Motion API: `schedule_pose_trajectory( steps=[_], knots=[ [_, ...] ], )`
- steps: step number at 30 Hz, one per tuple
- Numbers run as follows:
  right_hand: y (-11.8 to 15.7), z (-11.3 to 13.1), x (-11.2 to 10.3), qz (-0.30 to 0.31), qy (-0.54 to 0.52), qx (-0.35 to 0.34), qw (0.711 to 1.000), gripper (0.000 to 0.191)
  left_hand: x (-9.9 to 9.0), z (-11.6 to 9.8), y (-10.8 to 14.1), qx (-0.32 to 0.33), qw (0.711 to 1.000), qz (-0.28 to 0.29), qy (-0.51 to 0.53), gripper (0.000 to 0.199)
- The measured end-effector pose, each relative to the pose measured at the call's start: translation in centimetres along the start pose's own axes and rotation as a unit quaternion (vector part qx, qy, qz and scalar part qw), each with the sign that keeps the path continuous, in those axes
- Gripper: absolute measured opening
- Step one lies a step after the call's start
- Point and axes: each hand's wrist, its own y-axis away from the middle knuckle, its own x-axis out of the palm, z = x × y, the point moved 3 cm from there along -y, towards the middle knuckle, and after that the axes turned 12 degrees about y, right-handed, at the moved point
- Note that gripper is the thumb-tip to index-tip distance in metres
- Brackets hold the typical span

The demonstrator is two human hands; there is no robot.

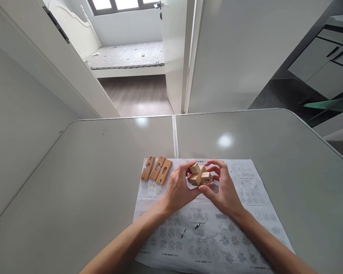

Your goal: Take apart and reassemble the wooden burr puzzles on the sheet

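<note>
**Over a big white paper sheet w/ small printed drawings (260, 194), a chunky pale wood block cluster (199, 176) sits b/w 2 hands**

On the smooth gray table w/ rounded corners (103, 182), the paper lies near the person. The block cluster is up by the paper's top edge, a bit right of the mid seam. Its stubby blocks stick out diff. ways & cross each other. One end has a dark mark, too small to read. Can't tell if the cluster touches the paper.

The L hand (180, 187) grasps the cluster's left side, w/ fingers at the back & thumb low in front. The R hand (223, 188) curls round the right side, thumb tip near the L thumb. Can't tell if its fingers press on the wood.

At the paper's top left corner, near the L hand, lie 3 flat brown wood pieces in a slanted row: a notched piece marked 3 (151, 161), a cut-out piece marked 1 (161, 160) in the middle, & a piece w/ a long slot marked 2 (167, 164).

Past the table, thru a doorway, is a white bed w/ a patterned mattress (122, 57).
</note>
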Motion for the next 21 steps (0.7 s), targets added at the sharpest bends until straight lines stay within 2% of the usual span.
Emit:
schedule_pose_trajectory(
  steps=[2, 4, 9, 21],
  knots=[
    [-0.1, 0.3, 0.2, 0.022, 0.024, 0.000, 0.999, 0.067, 0.0, 0.0, 0.0, 0.016, 1.000, -0.001, -0.017, 0.065],
    [-0.1, 0.7, 0.3, 0.029, 0.045, -0.010, 0.999, 0.070, 0.0, -0.1, 0.0, 0.040, 0.999, 0.002, -0.036, 0.064],
    [-0.1, 1.4, 0.1, 0.009, 0.071, -0.057, 0.996, 0.050, 0.2, -0.7, -0.3, 0.085, 0.994, 0.002, -0.062, 0.056],
    [-0.2, 1.5, 0.0, 0.000, 0.057, -0.064, 0.996, 0.042, 0.3, -0.4, -0.3, 0.070, 0.996, 0.008, -0.053, 0.061]
  ],
)
